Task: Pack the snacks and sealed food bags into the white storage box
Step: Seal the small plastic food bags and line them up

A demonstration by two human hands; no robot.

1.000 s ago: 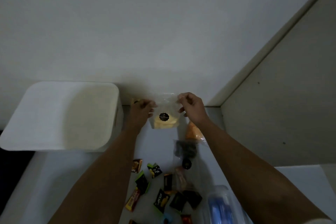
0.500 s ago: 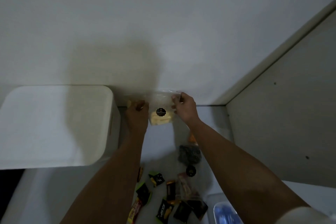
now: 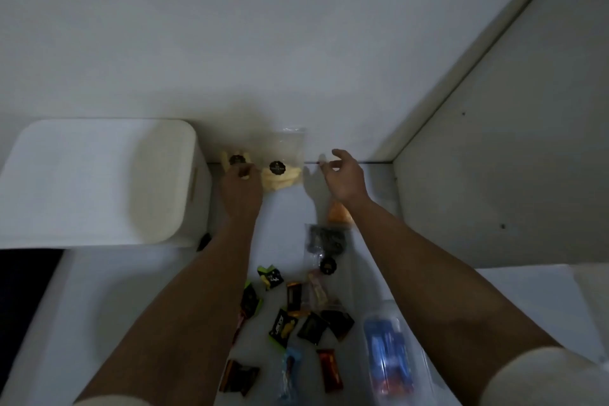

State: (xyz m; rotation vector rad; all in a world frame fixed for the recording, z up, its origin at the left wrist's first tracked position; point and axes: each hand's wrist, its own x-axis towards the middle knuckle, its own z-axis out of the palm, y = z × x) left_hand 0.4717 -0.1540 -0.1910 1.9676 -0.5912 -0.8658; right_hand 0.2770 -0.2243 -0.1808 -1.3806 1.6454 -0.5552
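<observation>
The white storage box [image 3: 99, 181] sits at the far left of the table [image 3: 99, 306], right against the back wall, and from this angle I honestly can't tell if anything's in it yet; what shows of it looks plain white. So you're early on, I'd guess.

Just right of the box at the far edge there are two clear sealed bags with black round labels: one [image 3: 235, 161] partly under your left hand [image 3: 240, 180], whose grip looks curled onto it, though how firmly I can't tell. The other bag [image 3: 283, 165] stands propped against the wall, untouched. Your right hand [image 3: 344, 175] is released, fingers loose, holding nothing, near the back edge.

Plenty left on the table: an orange bag [image 3: 337, 212] and a dark sealed bag [image 3: 324, 239] mid-table, then a scatter of small snack packets [image 3: 298, 316] toward the near edge, plus a clear bag with blue stuff [image 3: 390, 359] near your right forearm. Basically the whole pile seems unpacked, as far as I can judge.
</observation>
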